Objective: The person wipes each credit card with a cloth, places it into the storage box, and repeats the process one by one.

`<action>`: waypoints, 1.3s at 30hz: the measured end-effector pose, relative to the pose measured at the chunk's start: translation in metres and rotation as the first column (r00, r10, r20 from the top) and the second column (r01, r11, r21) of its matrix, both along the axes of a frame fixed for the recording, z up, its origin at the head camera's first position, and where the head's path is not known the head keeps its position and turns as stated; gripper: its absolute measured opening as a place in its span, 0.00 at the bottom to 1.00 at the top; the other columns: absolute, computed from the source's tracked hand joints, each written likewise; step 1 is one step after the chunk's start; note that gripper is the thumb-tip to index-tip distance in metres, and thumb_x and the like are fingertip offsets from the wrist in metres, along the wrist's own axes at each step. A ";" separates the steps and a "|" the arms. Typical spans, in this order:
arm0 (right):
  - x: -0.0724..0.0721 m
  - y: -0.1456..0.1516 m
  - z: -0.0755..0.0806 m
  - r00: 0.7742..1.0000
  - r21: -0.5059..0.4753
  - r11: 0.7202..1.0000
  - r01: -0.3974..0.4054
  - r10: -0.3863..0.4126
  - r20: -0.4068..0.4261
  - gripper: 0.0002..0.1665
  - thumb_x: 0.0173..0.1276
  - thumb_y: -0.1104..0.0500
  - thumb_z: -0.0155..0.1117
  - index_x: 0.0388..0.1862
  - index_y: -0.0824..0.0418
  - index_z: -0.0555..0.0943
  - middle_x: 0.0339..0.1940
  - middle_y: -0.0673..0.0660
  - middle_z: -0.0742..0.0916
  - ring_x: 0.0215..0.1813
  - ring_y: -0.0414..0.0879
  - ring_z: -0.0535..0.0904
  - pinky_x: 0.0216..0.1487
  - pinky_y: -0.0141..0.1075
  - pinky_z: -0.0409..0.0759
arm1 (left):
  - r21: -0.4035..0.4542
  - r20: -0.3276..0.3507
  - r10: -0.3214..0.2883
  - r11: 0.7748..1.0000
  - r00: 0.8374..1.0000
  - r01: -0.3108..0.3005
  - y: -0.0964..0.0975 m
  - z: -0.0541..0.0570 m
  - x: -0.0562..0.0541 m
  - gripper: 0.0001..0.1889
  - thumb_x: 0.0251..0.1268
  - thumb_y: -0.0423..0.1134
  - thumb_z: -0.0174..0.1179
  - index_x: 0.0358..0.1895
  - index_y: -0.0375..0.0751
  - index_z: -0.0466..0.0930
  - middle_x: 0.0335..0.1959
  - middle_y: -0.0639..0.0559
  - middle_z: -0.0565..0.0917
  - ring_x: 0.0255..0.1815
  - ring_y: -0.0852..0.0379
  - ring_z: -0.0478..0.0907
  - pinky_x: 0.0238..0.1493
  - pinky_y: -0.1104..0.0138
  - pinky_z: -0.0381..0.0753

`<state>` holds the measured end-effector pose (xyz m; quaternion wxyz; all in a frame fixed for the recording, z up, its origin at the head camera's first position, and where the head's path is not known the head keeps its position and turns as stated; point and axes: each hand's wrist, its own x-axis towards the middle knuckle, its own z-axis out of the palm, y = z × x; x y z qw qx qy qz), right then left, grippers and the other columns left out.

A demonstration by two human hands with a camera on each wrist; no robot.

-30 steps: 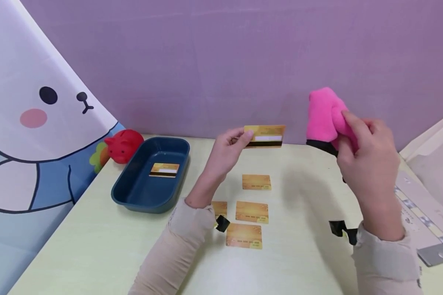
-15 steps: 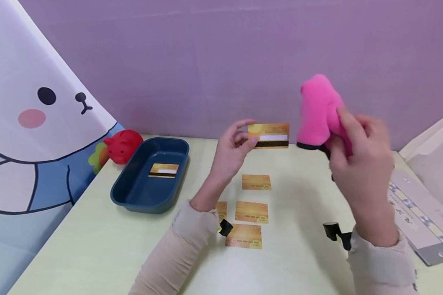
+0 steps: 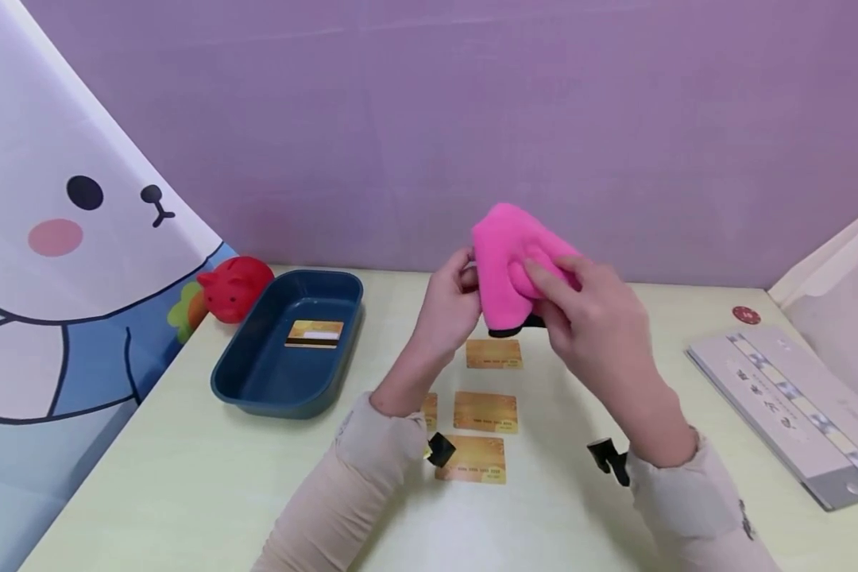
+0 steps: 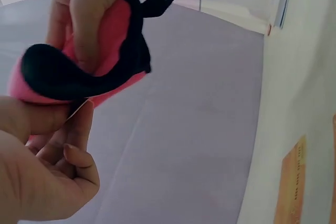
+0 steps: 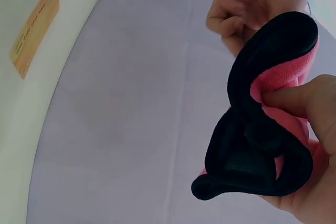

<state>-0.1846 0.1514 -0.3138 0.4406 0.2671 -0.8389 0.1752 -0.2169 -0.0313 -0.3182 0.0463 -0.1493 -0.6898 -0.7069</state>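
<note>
My right hand [image 3: 608,326] pinches a bunched pink fleece cloth with black edging [image 3: 496,254] above the table. My left hand [image 3: 446,306] is right beside the cloth's left side, with thumb and fingers pinching a bank card [image 4: 80,109]. Only the card's thin edge shows in the left wrist view; in the head view the cloth covers it. From the right wrist, the cloth's black edging [image 5: 241,87] curls in folds under the right thumb. Below the hands several gold bank cards lie on the table, among them a far card [image 3: 494,354] and a near card [image 3: 475,461].
A dark blue tray [image 3: 232,389] at left has one card [image 3: 314,334] lying in it, stripe side up. Behind it sits a red piggy bank [image 3: 236,290]. At right are a grey box [image 3: 779,413] and a red chip [image 3: 747,315]. A purple backdrop [image 3: 400,135] hangs behind.
My right hand has moved left with the pink cloth, up to the card in my left hand, which the cloth now covers in the head view. The red chip has come into sight.
</note>
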 end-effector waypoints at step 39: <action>-0.003 0.000 0.001 0.971 0.015 0.973 -0.229 0.230 -0.063 0.24 0.57 0.68 0.75 0.54 0.57 0.87 0.48 0.66 0.86 0.44 0.64 0.80 0.42 0.54 0.78 | -0.109 -0.058 0.014 0.994 0.998 -0.020 -0.004 0.002 0.006 0.08 0.70 0.26 0.55 0.50 0.35 0.74 0.28 0.48 0.72 0.25 0.57 0.68 0.27 0.69 0.70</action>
